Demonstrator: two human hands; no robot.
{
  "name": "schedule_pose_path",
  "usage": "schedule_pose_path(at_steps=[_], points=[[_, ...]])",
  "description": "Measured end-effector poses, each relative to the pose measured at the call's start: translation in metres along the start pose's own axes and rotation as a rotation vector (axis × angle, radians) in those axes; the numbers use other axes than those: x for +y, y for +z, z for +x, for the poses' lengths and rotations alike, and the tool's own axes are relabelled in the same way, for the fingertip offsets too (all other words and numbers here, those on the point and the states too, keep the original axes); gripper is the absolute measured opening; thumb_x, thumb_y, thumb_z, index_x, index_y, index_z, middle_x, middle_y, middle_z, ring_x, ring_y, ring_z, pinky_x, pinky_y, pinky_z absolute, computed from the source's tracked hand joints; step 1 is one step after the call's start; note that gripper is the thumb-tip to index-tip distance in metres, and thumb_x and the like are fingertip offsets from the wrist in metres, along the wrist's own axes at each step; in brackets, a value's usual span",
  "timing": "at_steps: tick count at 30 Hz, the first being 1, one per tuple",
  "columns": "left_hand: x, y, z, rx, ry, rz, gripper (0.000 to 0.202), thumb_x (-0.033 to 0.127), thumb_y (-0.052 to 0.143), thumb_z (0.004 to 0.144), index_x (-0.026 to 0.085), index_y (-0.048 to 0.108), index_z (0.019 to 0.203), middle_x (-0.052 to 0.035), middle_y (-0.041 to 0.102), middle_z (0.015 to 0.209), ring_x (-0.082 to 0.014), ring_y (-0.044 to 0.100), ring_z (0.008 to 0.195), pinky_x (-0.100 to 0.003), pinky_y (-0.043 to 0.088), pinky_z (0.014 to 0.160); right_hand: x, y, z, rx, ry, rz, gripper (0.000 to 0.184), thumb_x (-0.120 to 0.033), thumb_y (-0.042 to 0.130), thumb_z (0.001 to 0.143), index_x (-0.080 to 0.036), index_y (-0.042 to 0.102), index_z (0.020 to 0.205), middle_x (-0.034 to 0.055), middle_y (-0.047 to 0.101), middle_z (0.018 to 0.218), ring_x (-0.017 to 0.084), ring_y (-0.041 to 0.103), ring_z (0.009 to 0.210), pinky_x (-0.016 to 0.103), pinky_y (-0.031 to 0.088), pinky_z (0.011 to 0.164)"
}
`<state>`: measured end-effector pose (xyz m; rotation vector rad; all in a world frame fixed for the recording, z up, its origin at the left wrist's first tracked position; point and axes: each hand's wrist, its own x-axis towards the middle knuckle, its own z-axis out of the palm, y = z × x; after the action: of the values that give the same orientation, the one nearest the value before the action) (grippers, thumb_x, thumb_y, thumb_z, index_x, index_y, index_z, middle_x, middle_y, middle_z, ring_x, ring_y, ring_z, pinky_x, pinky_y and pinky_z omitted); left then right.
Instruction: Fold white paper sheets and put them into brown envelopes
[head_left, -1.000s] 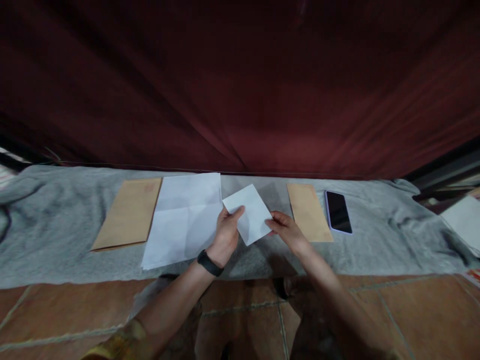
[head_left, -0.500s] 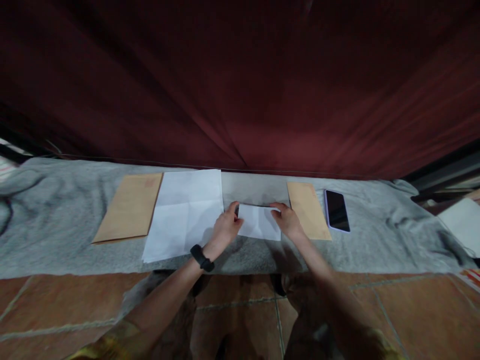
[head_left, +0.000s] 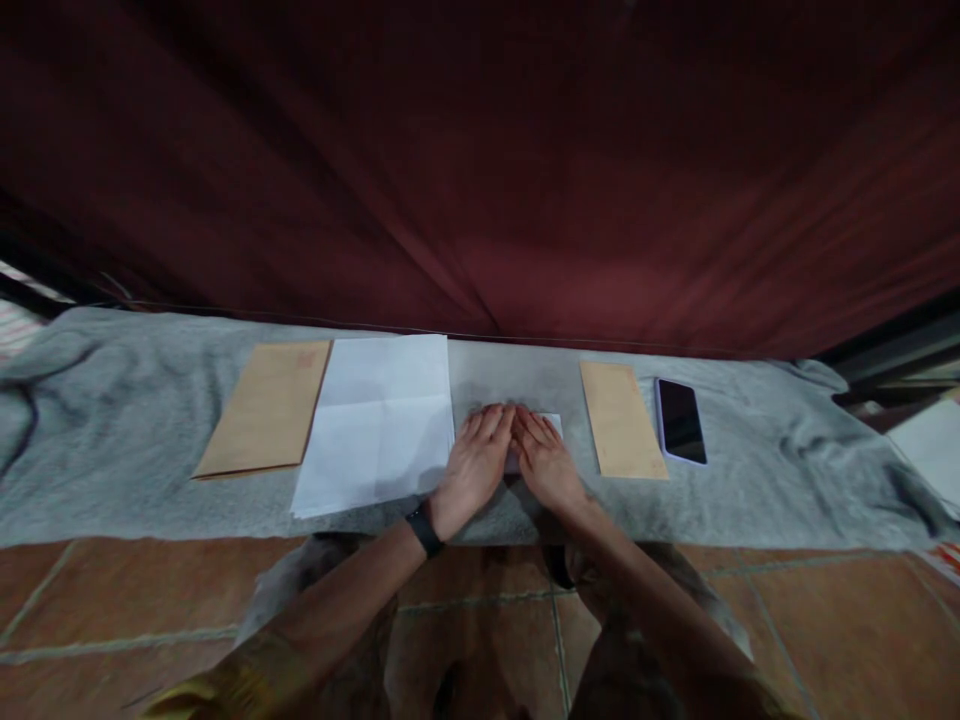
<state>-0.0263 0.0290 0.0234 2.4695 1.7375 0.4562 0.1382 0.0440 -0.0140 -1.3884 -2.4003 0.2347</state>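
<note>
My left hand (head_left: 475,464) and my right hand (head_left: 545,462) lie flat side by side, fingers stretched out, pressing a small folded white paper (head_left: 553,424) down on the grey cloth (head_left: 135,470). Only the paper's far right corner shows past my fingers. A black band sits on my left wrist. Just left of my hands lies a large unfolded white sheet (head_left: 379,420) with crease lines.
A brown envelope (head_left: 266,408) lies left of the white sheet, a narrower brown envelope (head_left: 620,418) right of my hands, then a dark phone (head_left: 680,420). A dark red curtain hangs behind the cloth. Tiled floor runs below. More white paper (head_left: 926,445) shows at the far right edge.
The small paper was held up between both hands, then laid on the cloth and folded. Both hands have now come together flat on top of it.
</note>
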Motion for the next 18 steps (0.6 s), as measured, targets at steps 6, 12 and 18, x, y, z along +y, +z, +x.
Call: schedule_pose_path(at_steps=[6,12,18], points=[[0.006,0.028,-0.011,-0.017,0.088,-0.062,0.073,0.056,0.035,0.102,0.007,0.030,0.156,-0.0194,0.033,0.162,-0.0286,0.025,0.153,-0.048,0.025,0.124,-0.005,0.009,-0.016,-0.091,-0.058,-0.194,0.062,-0.018,0.043,0.096,-0.013,0.033,0.157,0.0125,0.033,0.163,0.028,0.025,0.153,0.049,0.020,0.126],[0.006,0.035,-0.015,0.003,0.051,-0.021,0.081,0.063,0.032,0.100,0.004,0.030,0.155,-0.0222,0.030,0.162,-0.0295,0.019,0.155,-0.050,0.022,0.125,-0.005,0.007,-0.019,-0.062,-0.043,-0.168,0.057,-0.020,0.039,0.100,-0.018,0.035,0.157,0.0107,0.029,0.165,0.027,0.022,0.154,0.051,0.020,0.125],[0.007,0.034,-0.015,-0.009,0.043,0.004,0.089,0.069,0.034,0.096,0.000,0.033,0.152,-0.0256,0.030,0.161,-0.0325,0.020,0.154,-0.052,0.021,0.125,0.005,0.011,-0.025,0.004,0.029,-0.135,0.053,-0.027,0.031,0.105,-0.017,0.033,0.157,0.0114,0.033,0.163,0.024,0.026,0.153,0.050,0.024,0.123]])
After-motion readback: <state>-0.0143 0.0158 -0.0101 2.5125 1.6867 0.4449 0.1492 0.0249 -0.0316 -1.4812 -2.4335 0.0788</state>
